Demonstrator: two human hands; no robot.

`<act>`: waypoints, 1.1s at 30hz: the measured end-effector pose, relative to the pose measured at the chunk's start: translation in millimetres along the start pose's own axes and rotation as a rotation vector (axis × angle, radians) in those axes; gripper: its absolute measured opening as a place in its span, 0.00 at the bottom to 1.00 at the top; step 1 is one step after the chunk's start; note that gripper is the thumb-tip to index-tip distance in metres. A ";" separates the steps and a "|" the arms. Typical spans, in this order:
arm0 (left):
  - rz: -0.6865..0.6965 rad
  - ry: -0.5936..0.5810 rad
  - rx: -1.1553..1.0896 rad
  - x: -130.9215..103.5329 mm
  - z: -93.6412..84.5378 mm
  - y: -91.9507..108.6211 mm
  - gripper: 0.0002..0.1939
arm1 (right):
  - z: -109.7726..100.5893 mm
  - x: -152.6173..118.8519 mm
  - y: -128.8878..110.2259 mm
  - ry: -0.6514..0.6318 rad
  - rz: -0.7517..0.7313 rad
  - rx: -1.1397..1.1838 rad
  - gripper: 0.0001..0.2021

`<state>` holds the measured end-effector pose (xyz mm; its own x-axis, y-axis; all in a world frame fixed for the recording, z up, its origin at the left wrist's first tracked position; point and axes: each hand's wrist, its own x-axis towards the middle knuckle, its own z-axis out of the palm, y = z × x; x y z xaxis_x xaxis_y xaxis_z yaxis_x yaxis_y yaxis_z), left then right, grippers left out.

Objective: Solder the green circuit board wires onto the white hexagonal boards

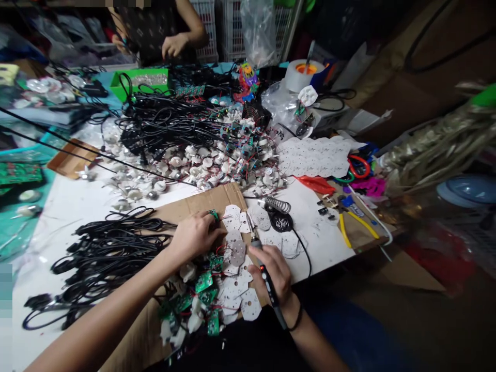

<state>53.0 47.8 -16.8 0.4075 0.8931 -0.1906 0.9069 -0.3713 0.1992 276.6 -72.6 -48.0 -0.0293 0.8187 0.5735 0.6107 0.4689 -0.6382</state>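
My right hand (273, 271) is closed round a black soldering iron (268, 284), whose metal tip points up and away over the cardboard's right edge. My left hand (197, 233) has its fingers bent together at a small green board (213, 214); its fingertips are partly hidden. Between the hands lie white octagonal plates (234, 248) with red wires. Nearer to me are green circuit boards (204, 281) and white plastic parts (195, 321). Coiled black cables (112, 258) lie left of my left hand on the cardboard (194, 202) and white table.
A large heap of black cables (166, 124) and white parts (201, 160) fills the back. A spring iron holder (278, 205), yellow-handled pliers (358, 225) and tape roll (302, 75) are right. Another person's hand (175, 45) is across the table.
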 end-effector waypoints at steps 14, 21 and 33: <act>-0.047 -0.080 -0.379 15.7 -7.1 -14.4 0.16 | -32.8 -16.8 30.3 0.227 0.215 -0.190 0.14; 0.014 -0.019 -0.562 8.9 2.8 -24.8 0.21 | -30.1 -12.9 30.3 0.176 0.200 -0.214 0.14; -0.033 0.028 -0.419 14.4 4.1 -7.6 0.17 | -29.7 -1.1 19.8 0.155 0.123 -0.301 0.12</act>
<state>52.4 62.4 -25.0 0.3708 0.9113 -0.1787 0.7950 -0.2120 0.5684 312.2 -74.1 -46.0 0.1652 0.7925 0.5871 0.8086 0.2319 -0.5406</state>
